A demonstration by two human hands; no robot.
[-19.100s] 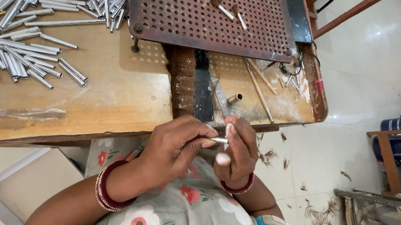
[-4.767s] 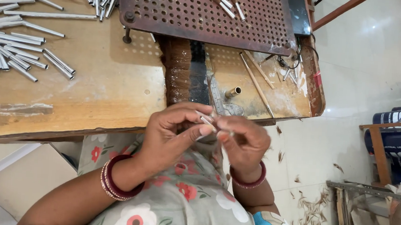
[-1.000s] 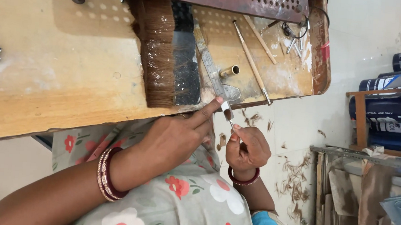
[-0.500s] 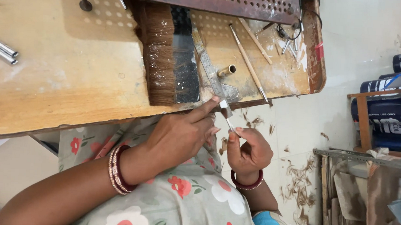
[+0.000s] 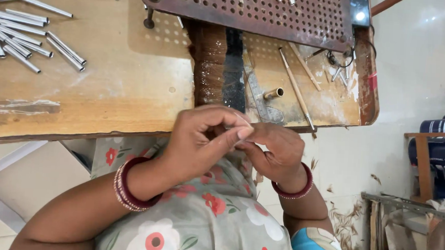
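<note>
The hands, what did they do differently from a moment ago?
Half a second ago the left hand touched the table edge and the right hand held a thin stick lower down. Now both have drawn together in front of the edge, fingertips pinched; whatever is between them is hidden. The metal tubes, perforated plate and brass piece stayed put.

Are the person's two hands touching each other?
Touching: the head view shows the left hand fingertips pressed against the right hand, no gap between them.
</note>
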